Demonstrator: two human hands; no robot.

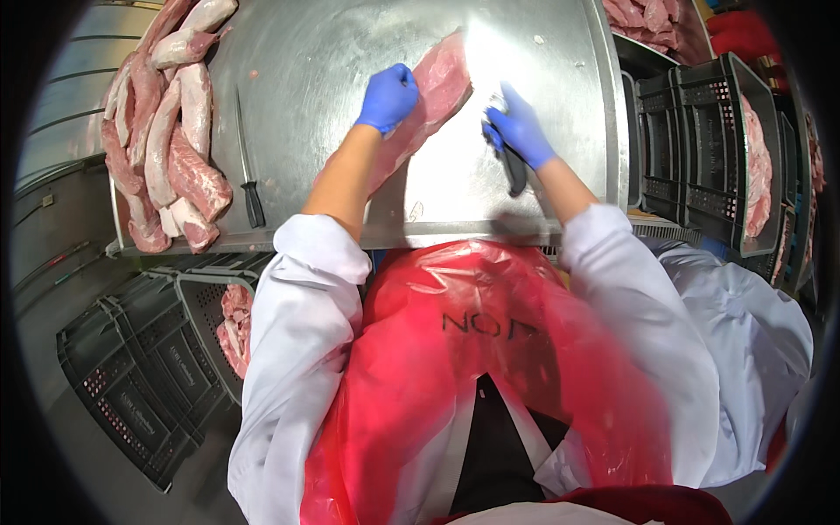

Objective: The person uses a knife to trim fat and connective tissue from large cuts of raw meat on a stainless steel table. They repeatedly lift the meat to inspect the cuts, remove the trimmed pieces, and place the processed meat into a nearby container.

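A long pale-pink piece of boneless meat, like a pork loin (442, 83), lies slantwise on the metal table (306, 52) before me. My left hand (388, 98), in a blue glove, is closed against its left side; whatever its curled fingers hold is hidden. To the right of the meat, my right hand (522, 131), also gloved in blue, grips a knife (514, 172) by its black handle. Strong glare on the metal blurs the blade. The knife is apart from the meat.
Several long meat pieces (166, 114) are heaped at the table's left end, beside a second knife (252, 197) lying flat. Dark crates (144, 376) with meat stand at lower left, more crates (691, 149) at right. Another person's white sleeve (744, 324) is close on my right.
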